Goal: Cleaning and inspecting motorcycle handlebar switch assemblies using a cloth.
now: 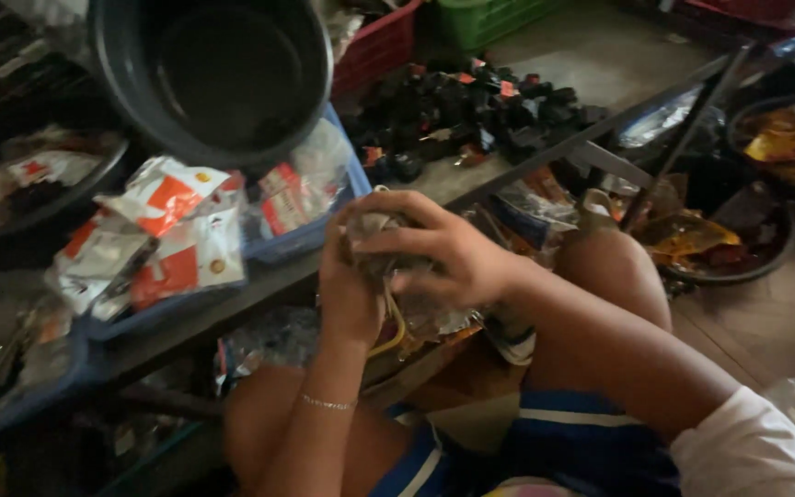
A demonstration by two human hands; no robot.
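A large round black plastic tub (218, 74) tilts at the top of the view, its smooth hollow facing the camera. Just below the tub, a blue tray (310, 237) holds a loose heap of glossy red-and-white packets (167, 235), crinkled and flat. To the right of the tub, a pile of small black blocky parts (480, 106) with red spots lies on the grey floor (600, 55). Far to the right of the tub, a dark round bowl (738, 262) carries shiny amber wrappers.

Below and to the right of the tub, over the person's bare knees, both hands meet around a small clear plastic packet (416, 304). The packet is thin, wrinkled film, with something dark inside that is too blurred to tell. Its long axis runs roughly up and down, slightly slanted, the upper end toward the tub and the lower end hanging toward the lap. The left hand (350, 290) cups it from behind, fingers curled closed around it. The right hand (448, 248) lies across its front, fingers (388, 212) bent over the upper end and pressing it. A yellow rubber band (396, 333) loops under the left palm, beside the packet's lower part. A thin bracelet (328, 403) rings the left wrist.
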